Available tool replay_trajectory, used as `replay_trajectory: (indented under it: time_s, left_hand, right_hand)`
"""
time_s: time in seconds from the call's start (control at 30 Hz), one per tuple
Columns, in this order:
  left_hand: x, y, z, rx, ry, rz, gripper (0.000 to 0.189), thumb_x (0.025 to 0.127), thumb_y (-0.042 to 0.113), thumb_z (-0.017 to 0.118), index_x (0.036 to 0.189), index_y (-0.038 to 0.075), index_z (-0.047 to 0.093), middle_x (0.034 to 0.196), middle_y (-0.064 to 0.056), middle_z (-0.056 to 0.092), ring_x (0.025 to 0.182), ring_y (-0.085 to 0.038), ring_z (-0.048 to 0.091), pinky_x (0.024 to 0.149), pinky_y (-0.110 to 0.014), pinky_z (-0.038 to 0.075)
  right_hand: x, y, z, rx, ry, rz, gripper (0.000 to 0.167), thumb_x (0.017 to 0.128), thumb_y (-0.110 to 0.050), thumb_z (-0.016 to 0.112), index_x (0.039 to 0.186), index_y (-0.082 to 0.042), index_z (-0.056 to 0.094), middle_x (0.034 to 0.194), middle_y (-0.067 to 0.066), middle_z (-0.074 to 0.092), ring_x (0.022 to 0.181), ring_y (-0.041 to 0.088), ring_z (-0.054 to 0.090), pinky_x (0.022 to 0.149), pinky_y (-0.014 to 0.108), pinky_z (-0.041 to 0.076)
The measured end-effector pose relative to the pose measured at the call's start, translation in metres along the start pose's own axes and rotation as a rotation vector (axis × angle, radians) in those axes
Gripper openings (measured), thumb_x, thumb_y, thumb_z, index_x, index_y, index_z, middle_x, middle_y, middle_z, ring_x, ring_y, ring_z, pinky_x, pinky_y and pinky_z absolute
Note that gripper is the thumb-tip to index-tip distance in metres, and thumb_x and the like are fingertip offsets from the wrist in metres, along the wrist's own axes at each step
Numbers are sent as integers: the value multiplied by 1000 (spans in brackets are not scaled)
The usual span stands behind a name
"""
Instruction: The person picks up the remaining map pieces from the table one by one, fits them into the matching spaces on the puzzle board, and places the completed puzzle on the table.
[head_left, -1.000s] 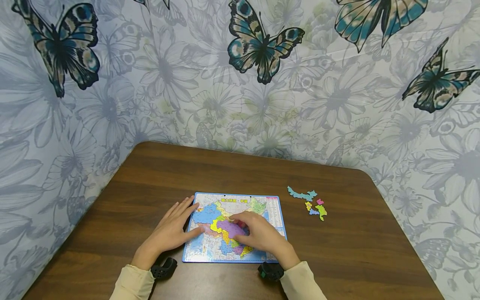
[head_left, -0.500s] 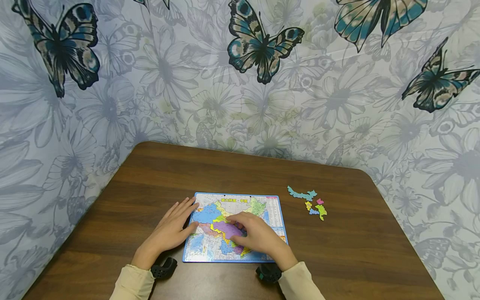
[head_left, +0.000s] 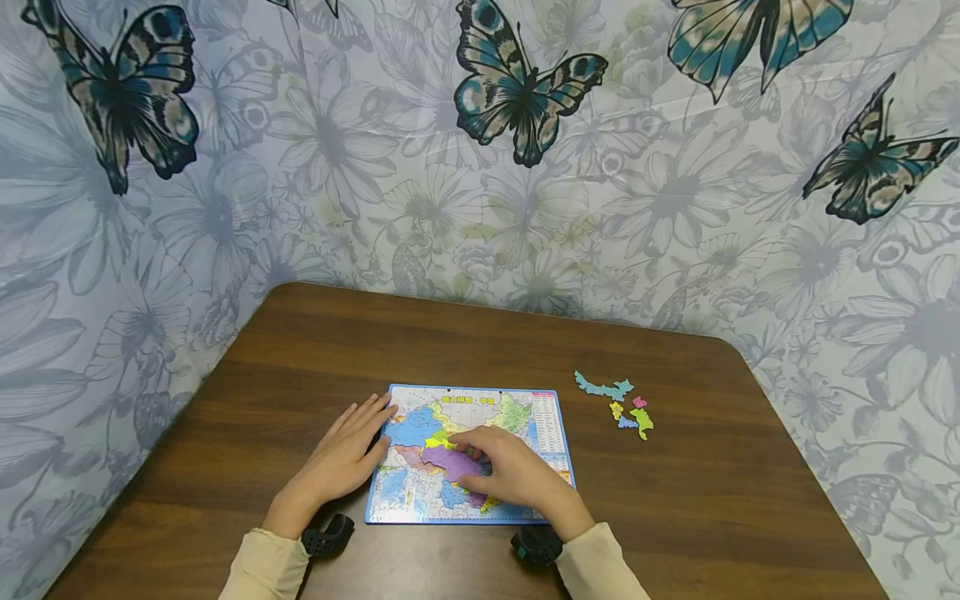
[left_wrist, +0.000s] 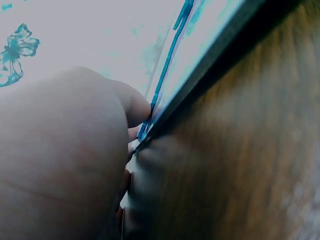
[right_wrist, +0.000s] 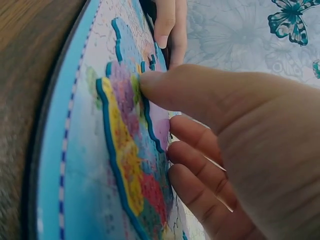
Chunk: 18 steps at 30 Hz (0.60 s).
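Note:
A flat map puzzle board point(head_left: 550, 433) with a blue border lies on the table. My right hand point(head_left: 517, 471) is over its middle, thumb and fingers pinching a large purple puzzle piece point(head_left: 447, 461). In the right wrist view the purple puzzle piece point(right_wrist: 161, 129) overlaps coloured pieces set on the map, such as a yellow piece point(right_wrist: 122, 150). My left hand point(head_left: 337, 467) rests at the board's left edge with fingers stretched out. Its thumb point(left_wrist: 132, 102) touches that edge in the left wrist view.
Right of the board lie several loose puzzle pieces: a long light-blue one point(head_left: 600, 389), a pink one point(head_left: 639, 402), a green one point(head_left: 643, 423), a small yellow one point(head_left: 617, 410) and a blue one point(head_left: 627, 423). Behind the wooden table point(head_left: 450, 337) hangs a butterfly-patterned cloth point(head_left: 337, 208).
The purple puzzle piece has shifted slightly left and down with my right hand, covering more of the yellow area. My left thumb has drawn back from the map to the board's edge.

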<state>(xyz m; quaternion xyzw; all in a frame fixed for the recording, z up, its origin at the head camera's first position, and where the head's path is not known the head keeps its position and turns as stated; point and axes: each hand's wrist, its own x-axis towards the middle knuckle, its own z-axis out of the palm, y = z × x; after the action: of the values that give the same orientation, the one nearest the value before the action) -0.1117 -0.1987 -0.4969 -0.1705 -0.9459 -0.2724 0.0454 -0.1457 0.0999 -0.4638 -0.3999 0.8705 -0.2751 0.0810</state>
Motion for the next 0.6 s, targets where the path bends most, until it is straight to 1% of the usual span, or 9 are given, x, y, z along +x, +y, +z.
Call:
replay_trajectory:
  time_s: [0.23, 0.43, 0.6]
  left_hand:
    - [0, 0, 0, -2, -5, -8, 52, 107, 23, 54, 156, 5, 45, 165, -16, 36, 155, -39, 28, 126, -59, 18]
    - [1, 0, 0, 6, -5, -3, 52, 107, 23, 55, 155, 5, 47, 165, -17, 36, 155, -39, 28, 126, -59, 18]
    - [1, -1, 0, 9, -7, -2, 52, 107, 24, 55, 155, 5, 46, 165, -17, 36, 155, -39, 28, 125, -60, 19]
  right_hand:
    - [0, -1, 0, -2, 1, 3, 49, 91, -24, 82, 136, -15, 65, 119, -3, 70, 99, 9, 64, 90, 27, 56]
    - [0, -1, 0, -5, 4, 0, 49, 91, -23, 82, 136, -15, 65, 120, -3, 70, 99, 9, 64, 90, 27, 56]
    - [1, -2, 1, -35, 22, 9, 51, 89, -28, 84, 135, -14, 66, 116, -4, 70, 98, 7, 63, 89, 26, 56]
